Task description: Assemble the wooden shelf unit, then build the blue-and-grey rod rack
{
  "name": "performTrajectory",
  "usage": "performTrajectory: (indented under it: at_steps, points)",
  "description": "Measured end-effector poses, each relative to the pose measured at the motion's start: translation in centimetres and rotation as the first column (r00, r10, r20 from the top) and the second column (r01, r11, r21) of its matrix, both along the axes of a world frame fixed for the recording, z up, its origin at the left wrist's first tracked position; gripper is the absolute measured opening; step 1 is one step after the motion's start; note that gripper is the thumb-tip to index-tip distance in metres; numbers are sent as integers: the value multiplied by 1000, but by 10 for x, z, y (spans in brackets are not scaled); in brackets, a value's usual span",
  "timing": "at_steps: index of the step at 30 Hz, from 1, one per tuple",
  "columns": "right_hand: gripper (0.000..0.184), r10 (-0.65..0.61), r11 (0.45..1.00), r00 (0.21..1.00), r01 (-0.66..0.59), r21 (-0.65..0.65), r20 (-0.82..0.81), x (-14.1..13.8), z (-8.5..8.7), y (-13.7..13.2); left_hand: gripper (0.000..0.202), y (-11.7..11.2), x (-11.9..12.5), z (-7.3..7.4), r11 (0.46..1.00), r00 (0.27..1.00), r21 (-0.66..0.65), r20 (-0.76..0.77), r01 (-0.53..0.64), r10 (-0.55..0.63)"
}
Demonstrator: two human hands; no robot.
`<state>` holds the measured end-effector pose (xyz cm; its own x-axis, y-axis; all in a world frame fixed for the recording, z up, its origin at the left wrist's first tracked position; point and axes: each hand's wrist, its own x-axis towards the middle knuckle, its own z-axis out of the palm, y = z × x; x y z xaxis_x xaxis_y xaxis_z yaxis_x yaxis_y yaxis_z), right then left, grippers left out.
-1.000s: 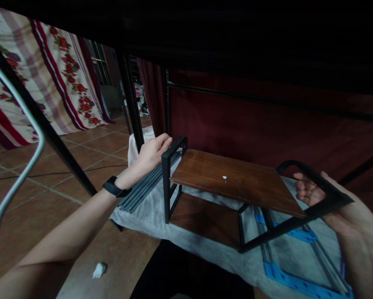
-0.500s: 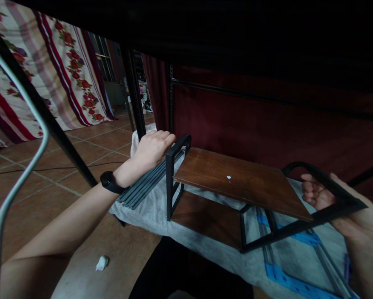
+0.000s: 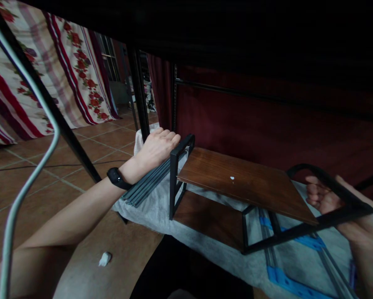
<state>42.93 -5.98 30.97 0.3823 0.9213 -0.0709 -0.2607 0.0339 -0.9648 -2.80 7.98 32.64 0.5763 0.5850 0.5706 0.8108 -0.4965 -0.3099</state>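
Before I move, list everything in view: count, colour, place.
side frames: 2, black, centre and right
upper board: 1, brown, between side frames
lower board: 1, brown, beneath upper board
fleck: 1, white, on upper board
rods: several, grey, left
strips: 2 visible, blue, lower right
cloth: 1, grey, beneath lower board
posts: several, black, sides and back
bent tube: 1, pale, far left
floral curtain: 1, multicoloured, upper left
backdrop: 1, maroon, rear
scrap: 1, white, lower left
cable: 1, black, left
tiled floor: 1, brown, left
wristband: 1, black, centre-left
left hand: 1, beside left side frame
right hand: 1, partly behind right side frame
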Motion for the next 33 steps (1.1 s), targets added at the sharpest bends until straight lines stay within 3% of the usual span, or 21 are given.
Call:
performTrajectory:
  at_steps: [19, 25, 33]
  points:
    - [32, 72, 997, 997, -73, 37, 39, 13, -9, 2, 29, 0, -1, 3, 994, 968, 109, -246, -22, 48]
    - [27, 89, 993, 995, -93, 70, 48, 13, -10, 4, 26, -2, 0, 5, 992, 988, 126, -151, -19, 38]
    - [29, 100, 992, 995, -101, 77, 15, 13, -11, 5, 17, -9, -5, 6, 997, 993, -71, 111, -42, 50]
